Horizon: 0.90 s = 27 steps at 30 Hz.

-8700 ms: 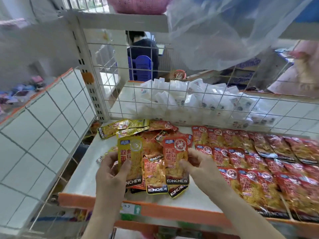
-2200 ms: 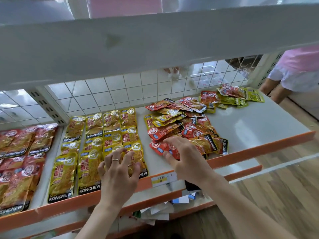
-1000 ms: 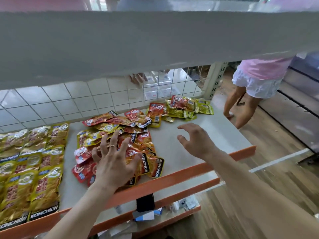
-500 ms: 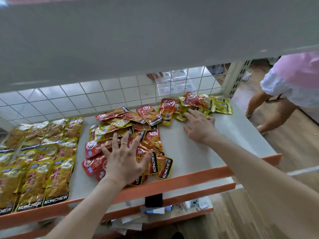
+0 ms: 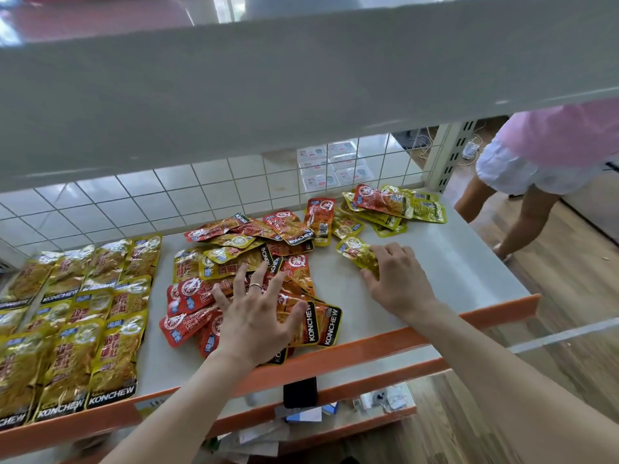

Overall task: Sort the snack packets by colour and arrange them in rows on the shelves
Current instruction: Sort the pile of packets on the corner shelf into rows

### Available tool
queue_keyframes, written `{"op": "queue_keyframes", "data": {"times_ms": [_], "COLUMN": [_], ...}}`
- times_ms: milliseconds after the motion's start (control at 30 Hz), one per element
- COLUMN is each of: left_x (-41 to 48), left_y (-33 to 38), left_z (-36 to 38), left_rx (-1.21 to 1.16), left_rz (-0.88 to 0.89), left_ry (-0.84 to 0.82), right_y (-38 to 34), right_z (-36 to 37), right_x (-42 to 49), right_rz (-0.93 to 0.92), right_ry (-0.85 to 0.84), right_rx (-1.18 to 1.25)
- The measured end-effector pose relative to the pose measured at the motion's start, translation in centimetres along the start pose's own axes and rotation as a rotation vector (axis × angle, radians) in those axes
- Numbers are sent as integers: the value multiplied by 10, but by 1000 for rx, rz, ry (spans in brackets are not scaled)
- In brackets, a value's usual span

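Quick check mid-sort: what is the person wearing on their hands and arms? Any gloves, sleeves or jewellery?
No gloves and no sleeves in view: both forearms are bare right to the frame edge. The left hand wears a thin metallic ring on one finger. The right hand shows no ring, and neither wrist carries a watch or band.

The rowed packets [image 5: 110,333] are yellow, the pile [image 5: 254,256] red and yellow, the shelf [image 5: 428,262] white, orange-lipped.

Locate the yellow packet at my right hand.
Head view, right of centre: yellow packet on the shelf, pinched by the right hand, beside the mixed pile.
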<state>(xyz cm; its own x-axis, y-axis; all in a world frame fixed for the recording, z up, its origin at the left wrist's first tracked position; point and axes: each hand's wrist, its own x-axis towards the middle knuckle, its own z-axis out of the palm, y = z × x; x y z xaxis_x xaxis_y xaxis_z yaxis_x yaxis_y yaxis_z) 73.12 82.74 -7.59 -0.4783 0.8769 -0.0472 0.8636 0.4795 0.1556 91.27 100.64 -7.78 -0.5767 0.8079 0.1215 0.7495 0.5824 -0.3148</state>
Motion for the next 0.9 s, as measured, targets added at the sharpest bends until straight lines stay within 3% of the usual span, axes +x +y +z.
{"op": "queue_keyframes", "data": {"times_ms": [367, 500, 667, 767, 900], "left_x": [2, 7, 38, 73, 115], "left_y": [12, 14, 33, 56, 83], "left_z": [-9, -18, -25, -33, -34], "left_rx": [-249, -219, -137, -57, 109], "left_rz": [-21, 109, 238, 175, 45], "left_ry": [49, 46, 89, 49, -33], "right_y": [3, 0, 1, 3, 12], "right_z": [-28, -29, -27, -34, -45], "right_x": [-11, -21, -28, -34, -45], "right_rz": [9, 135, 360, 461, 509], "right_ry": [294, 248, 128, 111, 128], "right_rx": [338, 511, 910, 1110, 1188]}}
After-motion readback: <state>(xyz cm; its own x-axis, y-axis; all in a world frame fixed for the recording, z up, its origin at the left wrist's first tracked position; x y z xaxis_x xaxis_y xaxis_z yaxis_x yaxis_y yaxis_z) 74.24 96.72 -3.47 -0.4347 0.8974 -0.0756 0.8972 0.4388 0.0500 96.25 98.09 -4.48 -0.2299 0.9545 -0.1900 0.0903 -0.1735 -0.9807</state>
